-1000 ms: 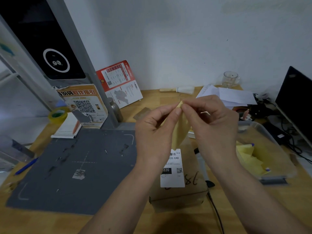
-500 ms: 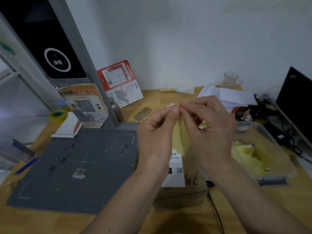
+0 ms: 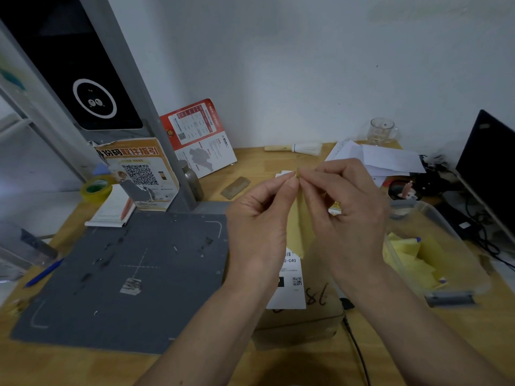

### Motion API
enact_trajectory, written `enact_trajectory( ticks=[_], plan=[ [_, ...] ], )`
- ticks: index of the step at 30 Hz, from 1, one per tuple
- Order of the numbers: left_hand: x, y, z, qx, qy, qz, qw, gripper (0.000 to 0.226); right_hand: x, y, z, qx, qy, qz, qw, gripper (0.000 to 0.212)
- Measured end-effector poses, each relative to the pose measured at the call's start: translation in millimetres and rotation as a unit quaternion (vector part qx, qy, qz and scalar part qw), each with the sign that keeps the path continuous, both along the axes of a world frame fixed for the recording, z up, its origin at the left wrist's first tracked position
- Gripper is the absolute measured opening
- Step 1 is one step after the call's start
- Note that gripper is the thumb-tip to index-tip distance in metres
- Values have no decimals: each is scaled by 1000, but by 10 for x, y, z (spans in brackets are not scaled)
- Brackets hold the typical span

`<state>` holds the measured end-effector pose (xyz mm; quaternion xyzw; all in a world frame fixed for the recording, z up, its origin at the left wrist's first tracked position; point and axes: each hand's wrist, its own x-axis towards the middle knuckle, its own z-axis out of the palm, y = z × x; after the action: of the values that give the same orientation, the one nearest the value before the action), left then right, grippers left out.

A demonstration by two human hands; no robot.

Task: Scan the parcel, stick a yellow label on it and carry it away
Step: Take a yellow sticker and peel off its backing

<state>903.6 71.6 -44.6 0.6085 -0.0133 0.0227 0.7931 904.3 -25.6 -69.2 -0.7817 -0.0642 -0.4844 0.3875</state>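
Note:
A small brown cardboard parcel [image 3: 315,316] lies on the wooden desk under my hands, with a white shipping label [image 3: 288,291] and "18" handwritten on top. Above it I hold a yellow label [image 3: 302,232] that hangs edge-on between my hands. My left hand [image 3: 259,229] and my right hand [image 3: 345,215] both pinch its top corner with thumb and fingertips, touching each other. My hands hide most of the yellow label and the parcel's far half.
A grey scanning mat [image 3: 119,274] lies left of the parcel under a black scanner on a grey post [image 3: 156,121]. A clear plastic box [image 3: 457,277] with more yellow labels stands at right. Tape roll [image 3: 96,188], blue pen [image 3: 44,273], papers, a glass and a cable [image 3: 356,349] sit around.
My hands have stayed above the parcel, pinching the yellow label's top corner. The fingertips have closed tighter together and the label hangs narrower, more edge-on.

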Motion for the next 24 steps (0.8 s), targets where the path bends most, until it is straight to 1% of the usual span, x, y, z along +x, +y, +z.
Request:
enact_trajectory(
  ticks=[5,8,11,15,24],
  plan=[
    [1,-5,1,-2,-12,3,1000,14,-14,-1,13,3,9,-2,1000,7],
    [1,-4,-1,-4,-13,6,1000,14,-52,18,55,48,44,6,998,4],
    [-5,4,7,3,-21,0,1000,16,-80,32,95,79,70,18,994,8],
    [-18,1,17,1,-37,-10,999,16,-90,28,128,93,73,27,993,10],
    [-24,-5,-8,14,-82,-8,996,18,-116,16,149,91,71,21,993,10]
  ],
)
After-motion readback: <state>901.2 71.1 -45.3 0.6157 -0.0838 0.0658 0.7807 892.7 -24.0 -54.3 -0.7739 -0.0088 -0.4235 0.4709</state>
